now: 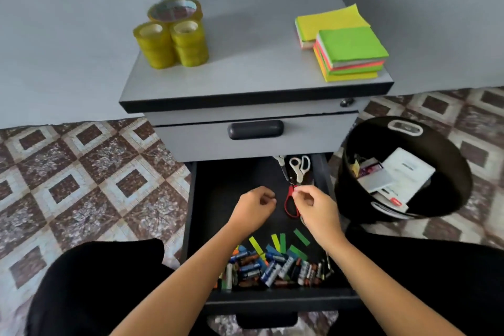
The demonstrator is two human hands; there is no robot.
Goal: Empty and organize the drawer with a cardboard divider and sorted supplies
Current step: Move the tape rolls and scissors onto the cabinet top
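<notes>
While both hands hang over the open black drawer (195,199), the left hand (255,206) is curled into a loose fist. The right hand (313,204) has thumb and forefinger pinched together at the top of the red loop-handled scissors (289,209). Whether either hand actually holds anything cannot be told. Just beyond the right hand lie white-handled scissors (300,168). Nearer the person than both hands lie green and yellow paper strips (281,243) and a heap of mixed cylindrical batteries (272,267). To the right of the right hand stands a round black waste bin (450,161) holding papers. Far beyond the hands, the grey counter (259,43) carries yellow tape rolls (174,41) and neon sticky-note pads (350,54).
</notes>
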